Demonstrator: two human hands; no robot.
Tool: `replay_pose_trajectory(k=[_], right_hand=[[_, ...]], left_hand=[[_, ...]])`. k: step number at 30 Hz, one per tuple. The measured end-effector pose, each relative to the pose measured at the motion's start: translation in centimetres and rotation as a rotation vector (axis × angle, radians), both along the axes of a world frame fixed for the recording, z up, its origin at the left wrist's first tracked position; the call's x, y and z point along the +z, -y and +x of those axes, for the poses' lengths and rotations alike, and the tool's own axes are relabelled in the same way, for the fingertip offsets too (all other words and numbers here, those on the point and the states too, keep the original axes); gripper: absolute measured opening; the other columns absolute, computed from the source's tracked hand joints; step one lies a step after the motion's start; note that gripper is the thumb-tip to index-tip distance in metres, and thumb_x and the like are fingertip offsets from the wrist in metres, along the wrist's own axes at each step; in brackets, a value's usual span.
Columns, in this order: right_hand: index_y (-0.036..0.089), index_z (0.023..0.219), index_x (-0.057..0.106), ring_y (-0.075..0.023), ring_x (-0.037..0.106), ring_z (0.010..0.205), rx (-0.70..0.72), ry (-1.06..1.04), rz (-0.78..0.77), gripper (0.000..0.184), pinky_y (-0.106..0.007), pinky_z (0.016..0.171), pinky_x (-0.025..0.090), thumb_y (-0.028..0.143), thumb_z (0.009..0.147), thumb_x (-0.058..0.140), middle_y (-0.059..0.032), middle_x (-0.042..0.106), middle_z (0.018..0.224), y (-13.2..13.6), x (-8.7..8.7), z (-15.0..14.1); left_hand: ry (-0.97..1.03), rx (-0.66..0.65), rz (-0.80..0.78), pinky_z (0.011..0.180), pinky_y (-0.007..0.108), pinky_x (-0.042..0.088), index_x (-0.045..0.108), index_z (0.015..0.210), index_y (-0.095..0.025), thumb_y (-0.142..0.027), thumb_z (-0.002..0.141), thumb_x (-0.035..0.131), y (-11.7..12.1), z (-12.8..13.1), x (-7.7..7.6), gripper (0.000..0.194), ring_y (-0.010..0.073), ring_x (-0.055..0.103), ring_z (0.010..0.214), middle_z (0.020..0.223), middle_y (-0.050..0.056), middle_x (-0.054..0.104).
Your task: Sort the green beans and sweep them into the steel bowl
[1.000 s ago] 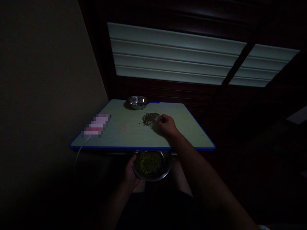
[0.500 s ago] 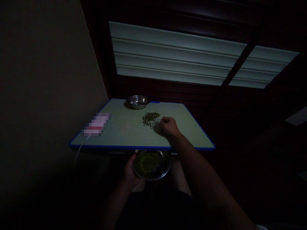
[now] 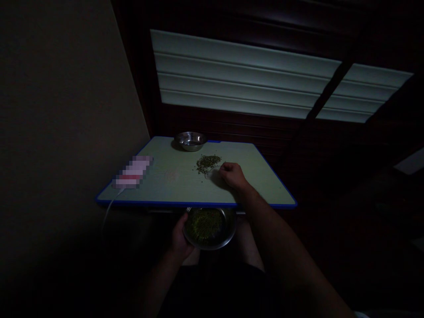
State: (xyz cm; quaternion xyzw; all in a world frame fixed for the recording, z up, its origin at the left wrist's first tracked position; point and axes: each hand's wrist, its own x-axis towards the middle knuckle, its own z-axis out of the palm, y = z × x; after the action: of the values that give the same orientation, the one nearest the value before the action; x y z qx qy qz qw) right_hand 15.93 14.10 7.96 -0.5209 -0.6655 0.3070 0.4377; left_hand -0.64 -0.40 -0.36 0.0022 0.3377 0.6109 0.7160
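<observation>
Grains lie loosely piled on the surface, while what look like more already sit in the bowl your left hand grips below the near edge. Well apart, your right hand pinches what looks like a clear piece beside the remaining pile.

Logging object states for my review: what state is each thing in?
Near bowl: gripped by the left hand, green grains inside
Right hand: curled, seemingly pinching a clear piece
Loose grains: scattered on the table
Far bowl: upright on the table, contents unclear
Pixelated device: lying on the table, white cable attached
</observation>
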Motion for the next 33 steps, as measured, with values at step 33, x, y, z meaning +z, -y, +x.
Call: replay_pose_trajectory(k=[33], right_hand=[[0.013, 0.068, 0.061, -0.0080, 0.042, 0.056, 0.573, 0.251, -0.183, 0.016, -0.020, 0.054, 0.034, 0.028, 0.070, 0.057, 0.0029, 0.050, 0.059, 4.0, 2.1, -1.0]], left_hand=[[0.027, 0.045, 0.043, 0.097, 0.047, 0.047, 0.072, 0.096, -0.012, -0.030, 0.083, 0.053, -0.1, -0.7, -1.3, 0.029, 0.0280, 0.070, 0.094, 0.089, 0.011, 0.077]])
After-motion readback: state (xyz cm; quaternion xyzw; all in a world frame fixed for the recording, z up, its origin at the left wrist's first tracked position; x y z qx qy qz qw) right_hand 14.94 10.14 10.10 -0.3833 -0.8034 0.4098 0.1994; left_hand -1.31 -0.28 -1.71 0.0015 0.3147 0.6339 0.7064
